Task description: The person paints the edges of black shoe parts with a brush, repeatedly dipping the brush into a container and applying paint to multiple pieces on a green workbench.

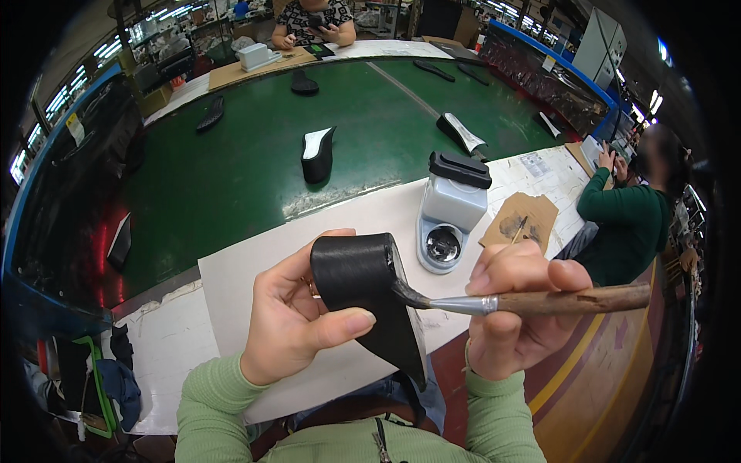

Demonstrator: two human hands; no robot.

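Note:
My left hand point(293, 309) grips a black wedge shoe sole point(351, 274), its rounded heel end up and its narrow end slanting down toward my lap. The thumb presses on the near side; some fingers are hidden behind it. In my right hand point(521, 316) is a paintbrush point(540, 302) with a wooden handle and a metal ferrule, held almost level. Its dark, bent bristles touch the sole's right edge, by the light inner face. Just beyond my right hand stands a pale plastic dispenser point(455, 204) with a black lid and a round cup point(444, 244) of dark liquid.
A stained cardboard piece point(519, 220) with a thin stick lies right of the dispenser. White paper point(239, 289) covers my bench. Beyond, a green conveyor belt point(247, 166) carries several soles, one wedge point(317, 157) nearest. Co-workers sit at the far side point(315, 23) and right point(637, 204).

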